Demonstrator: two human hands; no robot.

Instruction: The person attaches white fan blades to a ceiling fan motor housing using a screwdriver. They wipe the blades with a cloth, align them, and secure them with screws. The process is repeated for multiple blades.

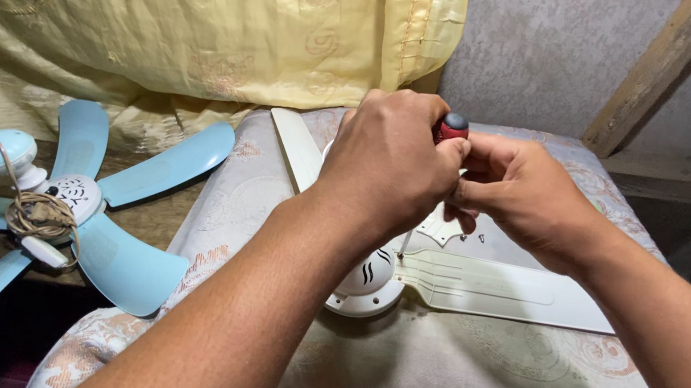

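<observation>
Presently, a red-and-black-handled screwdriver [450, 128] was gripped upright by left hand [386, 159] and right hand [521, 196], fingers closed around it, its tip at a cream plastic ceiling fan [460, 278] on patterned cushion [463, 382]; screw judged unfinished, blades attached.

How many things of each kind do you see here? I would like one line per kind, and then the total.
Ceiling fans: 2, a cream fan under the hands and a blue fan with its cord coiled on it
Screwdrivers: 1, a red-handled screwdriver gripped by the left hand and right hand
Curtains: 1, a yellow curtain
Total: 4
</observation>
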